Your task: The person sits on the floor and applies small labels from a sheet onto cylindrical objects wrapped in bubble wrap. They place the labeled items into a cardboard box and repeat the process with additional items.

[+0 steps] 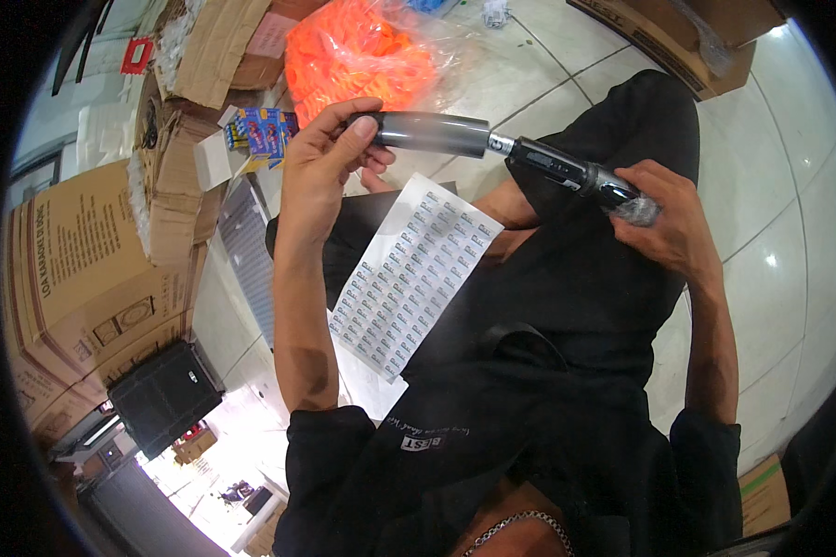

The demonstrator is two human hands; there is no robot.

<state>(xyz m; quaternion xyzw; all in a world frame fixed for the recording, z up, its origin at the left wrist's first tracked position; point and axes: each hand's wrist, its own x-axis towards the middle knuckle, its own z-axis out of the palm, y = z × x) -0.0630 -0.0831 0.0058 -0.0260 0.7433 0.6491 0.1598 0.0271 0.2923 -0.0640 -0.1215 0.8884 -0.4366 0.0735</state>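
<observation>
My left hand (324, 163) grips one end of a glossy dark tube (432, 134), which looks like the handle sleeve of a wireless microphone. In my right hand (662, 219) is the black microphone body (550, 163), with clear plastic wrap (635, 209) bunched at its held end. Between the two parts shows a short silvery piece (500, 143), perhaps a battery end. Sleeve and body lie nearly in line, at a slight angle. Below them, a white sheet of small printed stickers (418, 271) rests across my lap.
A clear bag of orange pieces (359, 59) lies ahead, beside an opened carton of small blue battery packs (258, 132). Cardboard boxes (97, 278) stand at left, above a black case (164, 397). A perforated grey panel (246, 244) is on the tiles. Another carton (676, 42) sits far right.
</observation>
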